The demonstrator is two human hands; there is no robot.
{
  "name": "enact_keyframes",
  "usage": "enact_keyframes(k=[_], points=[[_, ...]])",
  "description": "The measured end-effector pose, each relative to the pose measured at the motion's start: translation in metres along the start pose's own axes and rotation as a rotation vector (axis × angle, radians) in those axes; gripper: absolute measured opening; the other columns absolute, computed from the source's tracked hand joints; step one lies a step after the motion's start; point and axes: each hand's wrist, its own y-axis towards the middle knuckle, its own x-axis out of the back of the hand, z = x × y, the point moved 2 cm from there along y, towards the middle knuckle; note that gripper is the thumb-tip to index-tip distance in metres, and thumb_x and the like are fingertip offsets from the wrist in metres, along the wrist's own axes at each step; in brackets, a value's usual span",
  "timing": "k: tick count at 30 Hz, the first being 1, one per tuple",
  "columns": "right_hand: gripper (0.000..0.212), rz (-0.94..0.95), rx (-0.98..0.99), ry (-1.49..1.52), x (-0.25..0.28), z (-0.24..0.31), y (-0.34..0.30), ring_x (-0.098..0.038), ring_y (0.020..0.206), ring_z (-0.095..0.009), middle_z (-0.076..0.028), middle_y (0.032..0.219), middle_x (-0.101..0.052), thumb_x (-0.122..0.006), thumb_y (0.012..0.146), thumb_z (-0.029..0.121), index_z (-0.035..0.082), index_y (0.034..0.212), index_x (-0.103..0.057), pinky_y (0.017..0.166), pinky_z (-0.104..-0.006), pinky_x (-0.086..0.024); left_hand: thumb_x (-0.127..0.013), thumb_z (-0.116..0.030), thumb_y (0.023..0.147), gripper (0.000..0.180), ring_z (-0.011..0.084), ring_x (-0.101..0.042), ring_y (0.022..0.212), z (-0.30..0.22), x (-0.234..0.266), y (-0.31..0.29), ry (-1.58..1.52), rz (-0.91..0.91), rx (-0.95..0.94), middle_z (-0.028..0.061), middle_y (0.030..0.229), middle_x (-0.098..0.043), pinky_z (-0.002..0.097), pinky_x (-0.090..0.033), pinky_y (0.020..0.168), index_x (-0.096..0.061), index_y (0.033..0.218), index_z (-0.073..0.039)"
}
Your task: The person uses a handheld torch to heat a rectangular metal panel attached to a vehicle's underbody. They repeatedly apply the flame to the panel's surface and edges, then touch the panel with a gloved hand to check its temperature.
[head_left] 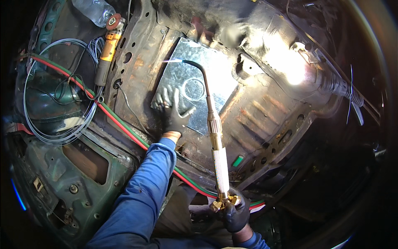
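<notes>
Left grip [176, 113]: spread on the metal sheet [222, 79]
Right grip [237, 213]: wrapped around the torch [220, 170], I think
Torch tip [179, 61]: aflame

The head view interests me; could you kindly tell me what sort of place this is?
Probably a vehicle bodywork area, seemingly inside a stripped car: the bare, rusty floor pan, lit torch and angle grinder suggest it.
</notes>
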Motion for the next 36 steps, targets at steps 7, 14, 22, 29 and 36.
enact_keyframes(k=[7, 14, 22, 29, 36], points=[[0.07, 0.027, 0.071, -0.046, 0.002, 0.012, 0.005, -0.067, 0.104, -0.016, -0.012, 0.119, -0.071, -0.075, 0.096, 0.043, -0.009, 0.139, -0.056, 0.093, -0.0352, -0.056, -0.097, -0.039, 0.067, 0.131, 0.0403, -0.014, 0.159, 0.017, 0.007, 0.022, -0.095, -0.004, 0.252, 0.0254, 0.17, -0.019, 0.0488, -0.016, 0.129, -0.017, 0.167, -0.007], [0.069, -0.038, 0.134, -0.028, 0.001, 0.003, 0.013, -0.067, 0.106, -0.016, -0.012, 0.118, -0.071, -0.076, 0.095, 0.04, -0.01, 0.138, -0.056, 0.094, -0.0353, -0.055, -0.095, -0.058, 0.061, 0.137, 0.0429, -0.022, 0.155, 0.006, 0.013, 0.027, -0.006, 0.013, 0.295, 0.0283, 0.165, -0.028, 0.0533, -0.019, 0.125, -0.02, 0.167, -0.011], [0.068, 0.045, 0.11, 0.087, -0.015, 0.022, 0.015, -0.071, 0.101, -0.018, -0.013, 0.119, -0.071, -0.078, 0.095, 0.028, -0.009, 0.145, -0.05, 0.09, -0.0354, -0.058, -0.098, -0.052, 0.059, 0.138, 0.0424, -0.027, 0.152, 0.0, 0.016, 0.032, 0.047, 0.042, 0.316, 0.0299, 0.163, -0.029, 0.0526, -0.022, 0.124, -0.022, 0.166, -0.008], [0.068, 0.027, 0.128, 0.013, -0.027, 0.03, 0.017, -0.072, 0.103, -0.02, -0.016, 0.121, -0.07, -0.076, 0.095, 0.022, -0.009, 0.147, -0.046, 0.092, -0.0368, -0.059, -0.098, -0.03, 0.065, 0.135, 0.0388, -0.027, 0.153, 0.007, 0.009, 0.032, -0.154, 0.044, 0.353, 0.0271, 0.164, -0.031, 0.0435, -0.024, 0.126, -0.013, 0.168, -0.009], [0.076, -0.082, 0.233, -0.024, -0.028, 0.015, 0.029, -0.069, 0.104, -0.02, -0.016, 0.123, -0.066, -0.073, 0.093, 0.036, -0.009, 0.148, -0.045, 0.092, -0.0376, -0.058, -0.101, -0.035, 0.062, 0.14, 0.0378, -0.024, 0.153, 0.014, 0.007, 0.032, -0.137, 0.049, 0.359, 0.03, 0.164, -0.028, 0.0457, -0.024, 0.126, -0.013, 0.168, -0.009]])
